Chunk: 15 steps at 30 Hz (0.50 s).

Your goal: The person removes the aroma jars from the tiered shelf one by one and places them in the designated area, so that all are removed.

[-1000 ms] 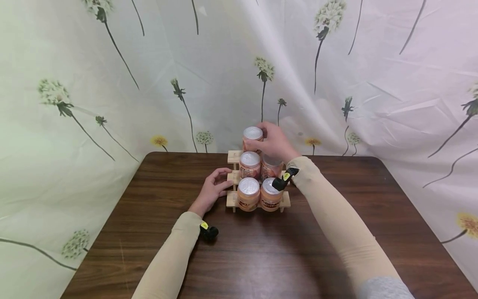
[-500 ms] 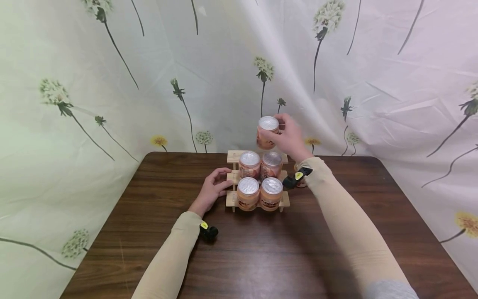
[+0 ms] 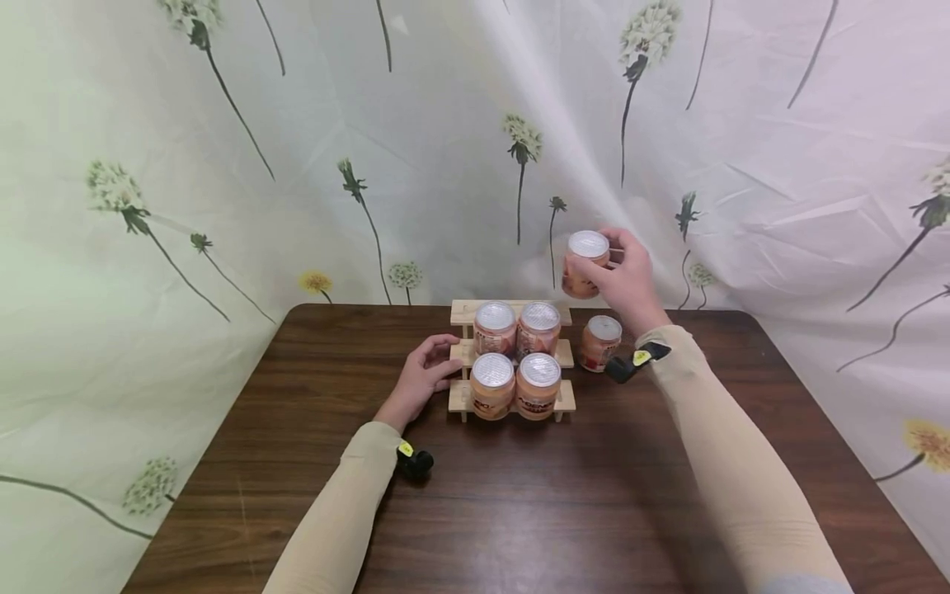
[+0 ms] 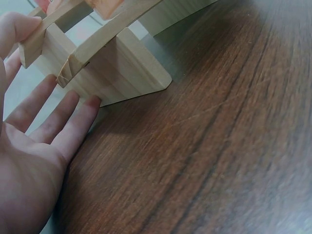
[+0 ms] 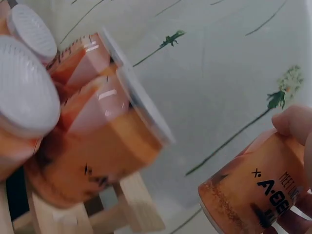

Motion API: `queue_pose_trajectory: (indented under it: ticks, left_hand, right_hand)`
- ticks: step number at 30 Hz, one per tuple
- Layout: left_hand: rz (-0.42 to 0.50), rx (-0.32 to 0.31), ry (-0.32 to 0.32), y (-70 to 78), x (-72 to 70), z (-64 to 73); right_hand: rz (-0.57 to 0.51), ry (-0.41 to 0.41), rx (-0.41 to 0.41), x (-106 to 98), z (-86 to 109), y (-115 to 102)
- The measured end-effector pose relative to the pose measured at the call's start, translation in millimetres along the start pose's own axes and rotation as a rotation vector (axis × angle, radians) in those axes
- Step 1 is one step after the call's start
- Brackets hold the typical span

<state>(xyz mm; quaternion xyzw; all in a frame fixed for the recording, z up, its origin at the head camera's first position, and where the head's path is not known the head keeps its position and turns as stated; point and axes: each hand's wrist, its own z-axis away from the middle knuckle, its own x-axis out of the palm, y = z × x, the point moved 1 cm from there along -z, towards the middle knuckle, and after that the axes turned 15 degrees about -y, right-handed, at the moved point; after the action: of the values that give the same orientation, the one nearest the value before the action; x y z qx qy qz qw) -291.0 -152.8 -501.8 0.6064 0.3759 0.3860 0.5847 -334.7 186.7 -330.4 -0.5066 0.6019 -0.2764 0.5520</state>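
right hand [image 3: 629,276] pinches a jar [image 5: 248,187] by its sides, roughly upright; left hand [image 3: 419,379], loosely spread, touches the rack [image 4: 117,73], prob steadying it

Orange jars [image 5: 246,185], white lids [image 3: 589,243], brown wood-grained table [image 3: 490,511], dandelion-patterned backdrop [image 3: 430,165]

table [image 3: 512,511]: dark brown, wood-grained | backdrop [image 3: 438,148]: pale, creased, flower-printed, beyond table

dark brown wood-grain table [image 3: 490,511] toward six o'clock, pale wrinkled curtain [image 3: 445,124] at twelve, printed dandelion [image 3: 651,37] at one, small yellow flower [image 3: 315,281] at nine, whitish seed head [image 3: 151,484] at eight, larger yellow bloom [image 3: 928,445] between three and four
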Motion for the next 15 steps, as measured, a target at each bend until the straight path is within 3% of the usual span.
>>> queue_pose_trajectory:
  ticks: [6, 15]
  left_hand:
    - [0.029, 0.006, 0.007, -1.0, 1.8, 0.6]
    - [0.03, 0.019, 0.001, -0.5, 2.1, 0.0]
  right_hand:
    - [-0.009, 0.033, 0.04, -22, 15.6, 18]
    - [0.071, 0.087, 0.083, -47, 32.3, 42]
